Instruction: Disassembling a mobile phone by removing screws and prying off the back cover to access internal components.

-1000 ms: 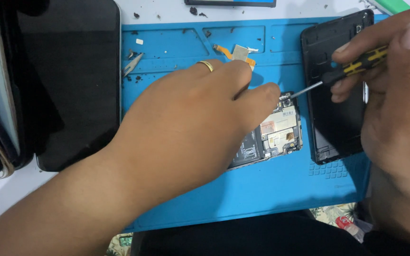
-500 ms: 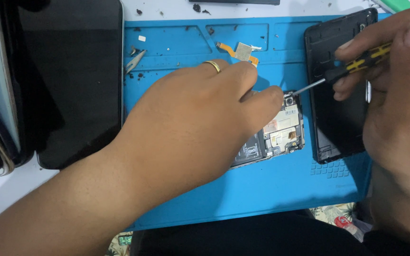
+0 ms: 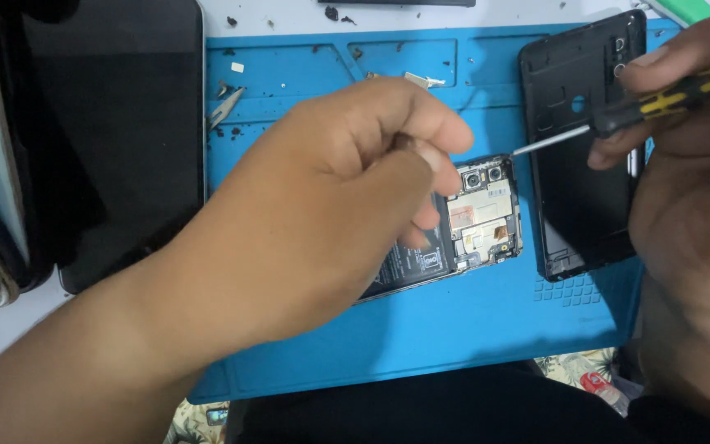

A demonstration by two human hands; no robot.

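On the blue repair mat (image 3: 454,329), near its middle, lies an opened smartphone (image 3: 478,218) with its back removed: two camera lenses sit at its top edge, with metal shields, a gold-toned patch and a dark battery below. Most of its lower body is hidden under the left hand (image 3: 322,205), whose fingers (image 3: 421,123) are curled and bunched over the phone; whether they pinch anything cannot be told. The right hand (image 3: 684,205) holds a yellow-and-black screwdriver (image 3: 618,115) in closed fingers, its thin metal tip touching the phone's upper right corner. Just beside the phone, on the right, lies the black back cover (image 3: 577,205), inside up, close to the mat's right edge. Left of the mat a dark tablet (image 3: 117,123) rests on the white surface (image 3: 281,12). Small screws and debris dot the mat's upper trays, with tweezers (image 3: 225,107) near its left edge.
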